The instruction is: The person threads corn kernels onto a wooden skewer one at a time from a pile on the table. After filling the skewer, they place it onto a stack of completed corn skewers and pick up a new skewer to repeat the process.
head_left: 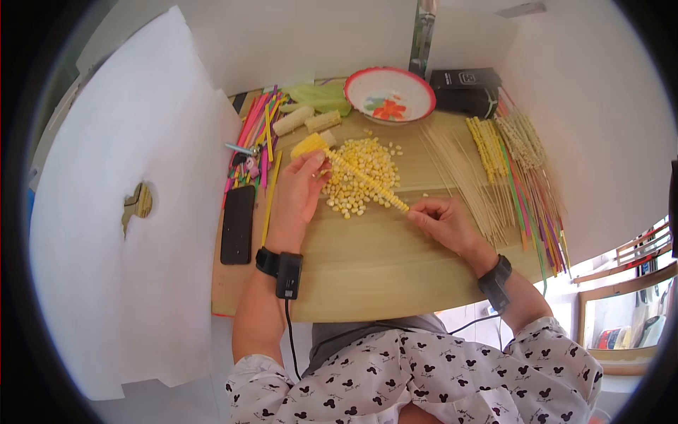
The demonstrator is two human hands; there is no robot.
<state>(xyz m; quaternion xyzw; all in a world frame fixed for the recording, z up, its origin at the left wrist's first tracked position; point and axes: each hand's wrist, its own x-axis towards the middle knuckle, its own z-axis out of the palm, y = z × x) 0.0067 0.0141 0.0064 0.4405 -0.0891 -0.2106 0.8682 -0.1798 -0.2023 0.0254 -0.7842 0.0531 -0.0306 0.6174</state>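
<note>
Kernels of corn strung in a row (369, 182) stretch between a worker's left hand (304, 180) and right hand (441, 220), each pinching one end, above a loose kernel pile (359, 177) on the wooden bench (353, 275).

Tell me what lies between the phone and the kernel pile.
A thin yellow strip, then the person's left hand; the head view shows both.

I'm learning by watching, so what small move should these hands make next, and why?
I'd probably ease the long yellow strand of threaded corn kernels toward the similar yellow kernel strands at the right: kernels seem to line the span between the left hand and the right hand, leaving little visible room.
</note>
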